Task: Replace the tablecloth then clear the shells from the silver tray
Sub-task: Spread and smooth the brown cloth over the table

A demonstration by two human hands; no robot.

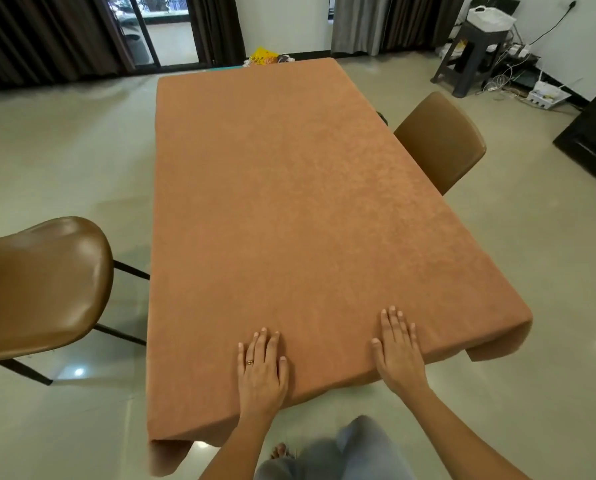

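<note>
Left hand (262, 363), right hand (397, 351) flat on tablecloth (289, 188), table fully hidden

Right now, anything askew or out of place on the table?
Mostly tidy: the tablecloth lies smooth, with the left hand and right hand flat on its near edge. Its near left corner seems to hang lower than the near right corner, so it may sit slightly skewed.
</note>
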